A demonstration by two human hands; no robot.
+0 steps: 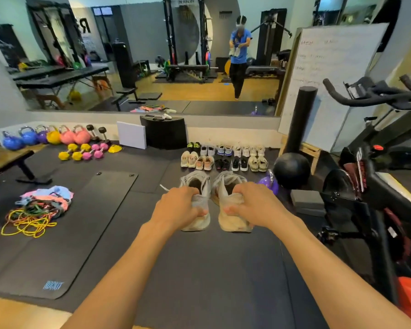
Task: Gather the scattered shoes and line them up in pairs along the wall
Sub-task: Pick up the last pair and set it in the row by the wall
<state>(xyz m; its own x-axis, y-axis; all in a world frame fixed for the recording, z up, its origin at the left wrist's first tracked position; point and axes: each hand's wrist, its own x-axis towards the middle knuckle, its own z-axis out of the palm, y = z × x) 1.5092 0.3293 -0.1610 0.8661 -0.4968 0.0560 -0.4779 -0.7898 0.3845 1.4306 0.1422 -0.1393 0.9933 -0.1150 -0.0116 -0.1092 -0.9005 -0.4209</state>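
Left hand and right hand each grip one pale shoe, side by side, lengthwise toward the shoe rows straight ahead.

Two rows of paired shoes lie before the mirror wall, dumbbells to their left.

Knit cloth, matt, worn: nearest shoes. Black, rubbery, matt: mat. Glossy coating: kettlebells. Dull sheen: ball. Glossy glass: mirror.
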